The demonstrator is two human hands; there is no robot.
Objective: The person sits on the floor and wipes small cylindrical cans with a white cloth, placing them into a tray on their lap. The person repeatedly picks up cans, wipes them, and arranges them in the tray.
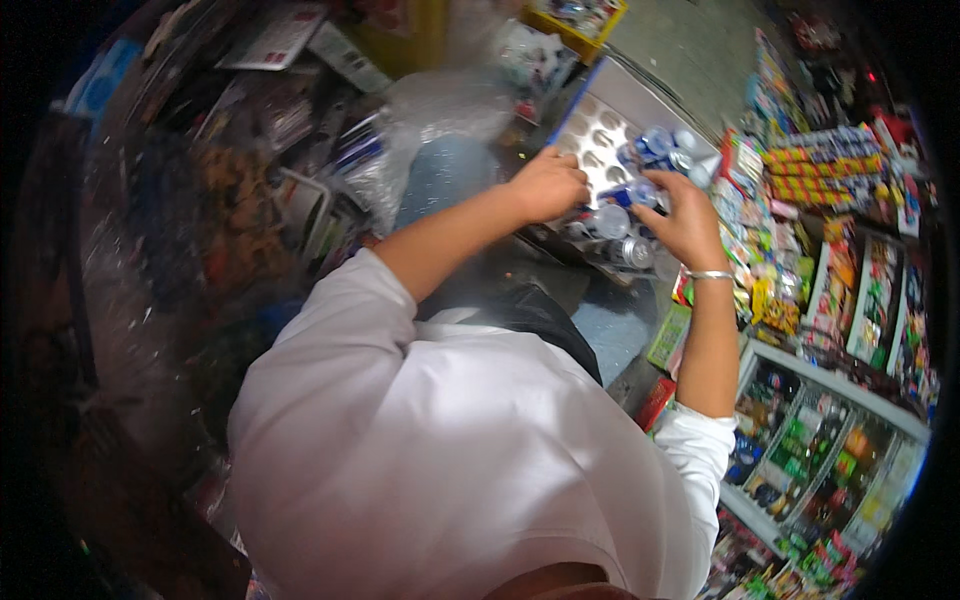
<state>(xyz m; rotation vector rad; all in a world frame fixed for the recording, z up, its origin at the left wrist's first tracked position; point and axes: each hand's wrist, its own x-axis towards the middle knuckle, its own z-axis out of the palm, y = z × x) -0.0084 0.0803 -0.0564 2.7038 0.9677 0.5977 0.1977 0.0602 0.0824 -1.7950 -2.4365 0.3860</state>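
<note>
A shallow carton point(646, 88) stands tilted before me, holding a white insert point(600, 142) with rows of round holes. My left hand point(549, 186) reaches over the insert with curled fingers; whether they grip anything is hidden. Between the thumb and fingers of my right hand point(684, 217) is a small blue container with a clear top point(637, 192). More blue containers point(656, 142) with clear or silvery tops lie at the carton's far right. Closer to me, a clear-topped container point(611, 222) and a silver-topped container point(636, 252) rest near its front edge.
Packaged snacks point(776, 277) crowd the right side, below stacked yellow-and-red packs point(825, 165). A glass-fronted drinks cooler point(825, 450) stands at the lower right. A yellow crate point(581, 30) sits beyond the carton. Clear plastic wrap point(450, 105) and blurred goods lie to the left.
</note>
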